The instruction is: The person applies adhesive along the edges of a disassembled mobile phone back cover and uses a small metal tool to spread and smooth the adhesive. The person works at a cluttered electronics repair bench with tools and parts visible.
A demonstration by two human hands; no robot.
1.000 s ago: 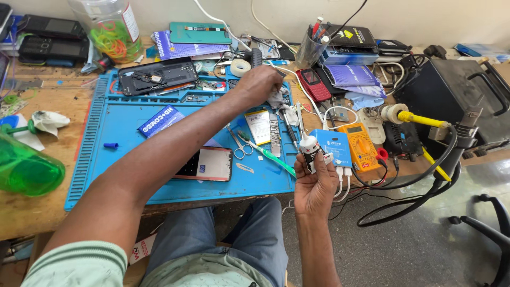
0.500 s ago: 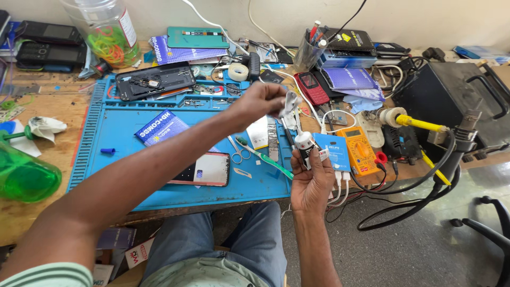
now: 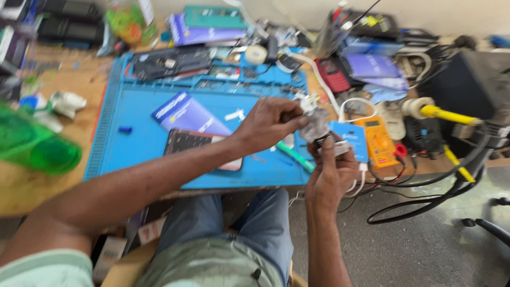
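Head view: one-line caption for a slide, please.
Both hands meet over a blue mat: left hand pinches a small pale piece above the bottle in the right hand.

The left hand (image 3: pixel 271 123) has drawn back to the small bottle (image 3: pixel 325 144).

The left hand (image 3: pixel 273 121) and the right hand (image 3: pixel 332 172) meet on a small bottle (image 3: pixel 328 143) above the blue mat (image 3: pixel 138 135), near the orange multimeter (image 3: pixel 378 141).

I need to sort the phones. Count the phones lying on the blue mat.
2. One dark phone lies face up at the mat's front, partly under the left forearm. One opened phone lies at the mat's back edge. Clutter may hide others.
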